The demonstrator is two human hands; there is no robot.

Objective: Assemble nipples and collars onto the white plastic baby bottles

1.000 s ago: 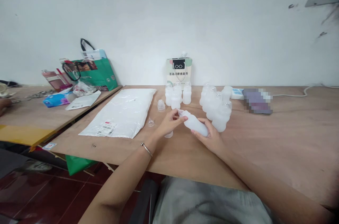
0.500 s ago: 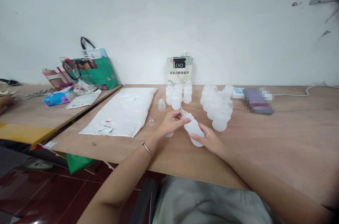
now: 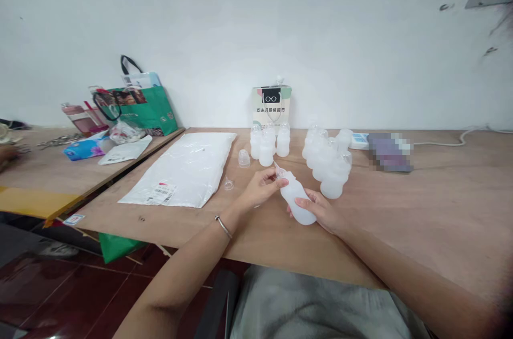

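Observation:
A translucent white baby bottle [image 3: 297, 201] is tilted above the table, its neck up and to the left. My right hand [image 3: 320, 210] is closed around its lower body. At the neck, the thumb and fingers of my left hand [image 3: 262, 185] pinch the clear teat [image 3: 279, 170], whose tip points up. Left of my hands, a loose clear teat [image 3: 228, 183] lies on the table. Behind it stands a clear domed cap [image 3: 244, 158]. A further clear piece is mostly hidden under my left hand.
Capped bottles [image 3: 266, 148] stand in a group beyond my hands, and several more bottles [image 3: 332, 183] stand to the right. A white mailing bag [image 3: 184, 168] lies left. A paper bag [image 3: 260, 109] leans on the wall. A blurred purple object [image 3: 388, 153] lies right.
My right hand has shifted slightly right and its grip on the bottle has changed, with fingertips now showing at the left side. The bottle's base has moved a little right. My left hand stays at the neck.

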